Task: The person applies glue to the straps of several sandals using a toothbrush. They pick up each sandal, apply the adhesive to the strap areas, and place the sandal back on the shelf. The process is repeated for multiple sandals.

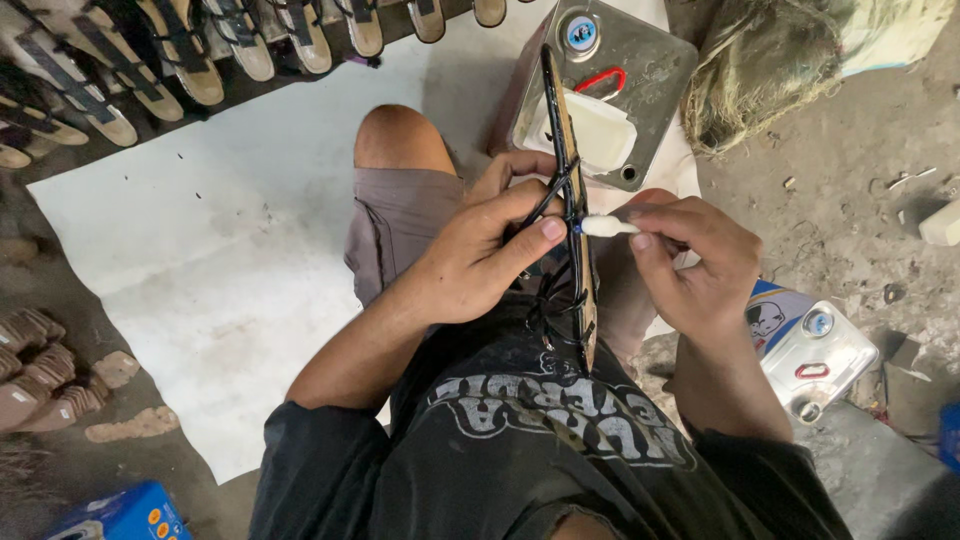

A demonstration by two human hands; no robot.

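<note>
A black strappy sandal (572, 200) is gripped on edge by the left hand (480, 255); a white-tipped glue dauber (607, 227) is pinched against it by the right hand (695, 265).

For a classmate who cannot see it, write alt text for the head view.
Seen from above, a seated person's left hand holds a black strappy sandal on edge while the right hand presses a white-tipped applicator to it. An open metal can stands ahead, finished sandals lined up beyond a white sheet.
</note>
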